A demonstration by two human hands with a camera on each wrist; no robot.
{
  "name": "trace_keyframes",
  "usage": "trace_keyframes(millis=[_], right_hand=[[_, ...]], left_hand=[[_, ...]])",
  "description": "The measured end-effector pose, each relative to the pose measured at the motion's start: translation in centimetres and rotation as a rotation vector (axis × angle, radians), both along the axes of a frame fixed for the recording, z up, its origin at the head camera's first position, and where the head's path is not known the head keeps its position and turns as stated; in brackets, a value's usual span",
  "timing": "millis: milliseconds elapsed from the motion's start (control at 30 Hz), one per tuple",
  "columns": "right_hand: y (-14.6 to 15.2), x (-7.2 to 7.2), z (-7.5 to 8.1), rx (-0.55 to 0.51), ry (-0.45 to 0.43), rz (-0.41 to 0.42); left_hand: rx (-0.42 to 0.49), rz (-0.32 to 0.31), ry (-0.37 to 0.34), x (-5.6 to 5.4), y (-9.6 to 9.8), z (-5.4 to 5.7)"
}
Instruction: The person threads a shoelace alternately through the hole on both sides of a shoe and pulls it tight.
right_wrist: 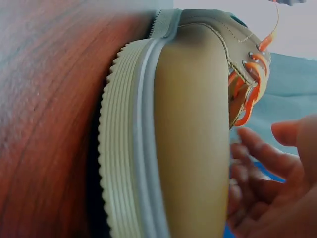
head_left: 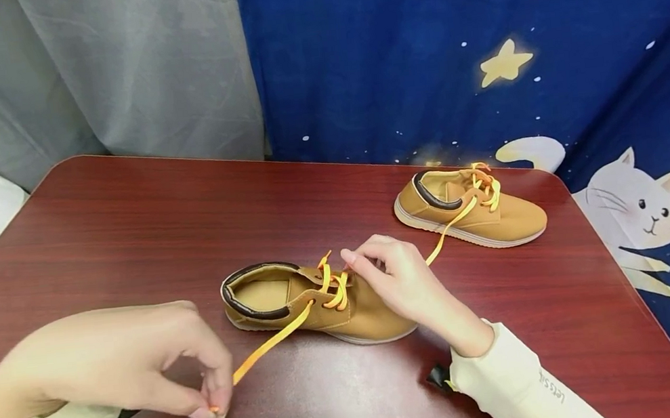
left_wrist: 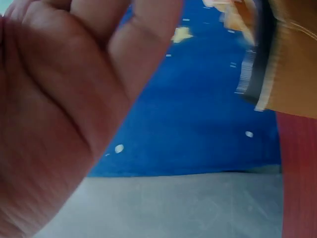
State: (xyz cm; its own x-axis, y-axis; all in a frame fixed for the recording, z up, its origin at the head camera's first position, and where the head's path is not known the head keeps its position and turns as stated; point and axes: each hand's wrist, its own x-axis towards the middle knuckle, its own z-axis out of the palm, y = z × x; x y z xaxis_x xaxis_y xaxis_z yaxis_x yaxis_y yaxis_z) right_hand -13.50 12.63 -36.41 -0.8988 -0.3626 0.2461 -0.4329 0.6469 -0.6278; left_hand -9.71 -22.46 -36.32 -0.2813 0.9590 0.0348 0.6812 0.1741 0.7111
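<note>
A tan lace-up shoe (head_left: 377, 317) with a dark padded collar stands upright on the table, its toe to the right. My left hand (head_left: 120, 357) is in front of and left of it. Thumb and fingertips there pinch the tip of a yellow-orange shoelace (head_left: 274, 340), which runs taut from the eyelets. Over the shoe's front, beside the laced part, is my right hand (head_left: 404, 280). In the right wrist view the thumb and fingers of the right hand (right_wrist: 267, 173) are loosely bent and apart, with no lace visible between them. The left wrist view misses the left fingertips.
A matching tan shoe (head_left: 514, 217) stands farther back on the right, its lace trailing onto the table. The reddish-brown table (head_left: 147, 229) ends at a grey curtain (head_left: 155, 71) and a blue star-patterned curtain (head_left: 350, 64). A small black object (head_left: 438, 376) shows by the right sleeve.
</note>
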Motion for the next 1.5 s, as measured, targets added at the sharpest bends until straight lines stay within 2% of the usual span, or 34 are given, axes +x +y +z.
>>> trace_keyframes(millis=[33, 67, 133, 267, 467, 567, 667, 733, 800, 900, 933, 1000, 1067, 1100, 1267, 1400, 1500], right_hand=[[0.0, -0.1, -0.1, 0.013, -0.039, 0.007], [0.0, -0.3, -0.2, 0.023, -0.076, 0.018], [-0.1, -0.6, -0.4, 0.039, -0.142, 0.034], [-0.4, -1.3, -0.8, 0.057, -0.261, 0.062], [-0.8, -2.5, -0.9, 0.042, -0.431, 0.076], [-0.9, -3.1, -0.7, 0.036, -0.476, 0.074], [-1.1, -3.6, -0.5, 0.057, -0.471, 0.074], [-1.2, -3.9, -0.4, 0.086, -0.453, 0.061], [-1.3, -4.2, -0.6, 0.112, -0.436, 0.046], [-1.5, -4.7, -1.0, 0.149, -0.406, 0.020], [-1.5, -4.8, -1.2, 0.163, -0.392, 0.015], [-1.5, -5.0, -1.4, 0.182, -0.363, 0.011], [-1.5, -5.0, -1.5, 0.205, -0.345, 0.011], [-1.5, -5.1, -1.6, 0.214, -0.336, 0.016], [-1.5, -5.6, -2.4, 0.188, -0.292, 0.060], [-1.4, -5.8, -2.9, 0.127, -0.293, 0.131], [-1.4, -6.0, -3.0, 0.137, -0.309, 0.185]], left_hand=[[-0.023, 0.029, -0.027, 0.4, 1.5, 1.9], [-0.046, 0.048, -0.058, 0.5, 2.5, 3.0], [-0.103, 0.089, -0.117, 0.7, 3.8, 4.1], [-0.198, 0.200, -0.229, 0.7, 4.9, 4.0], [-0.237, 0.267, -0.238, -0.2, 5.4, 2.7], [-0.238, 0.290, -0.261, -0.3, 5.5, 3.1], [-0.182, 0.316, -0.268, -0.4, 5.6, 4.1], [-0.113, 0.367, -0.233, -0.6, 5.8, 4.7], [-0.032, 0.456, -0.139, -0.8, 6.2, 4.9], [0.068, 0.642, 0.125, -1.4, 7.0, 4.8], [0.073, 0.702, 0.217, -1.6, 7.3, 4.7], [0.068, 0.771, 0.376, -2.2, 7.9, 4.3], [0.042, 0.762, 0.464, -2.7, 8.3, 3.8], [0.024, 0.740, 0.481, -2.9, 8.5, 3.6], [-0.017, 0.609, 0.449, -3.9, 9.5, 2.7], [-0.020, 0.572, 0.438, -4.3, 9.9, 2.0], [-0.008, 0.567, 0.454, -4.4, 10.0, 1.4]])
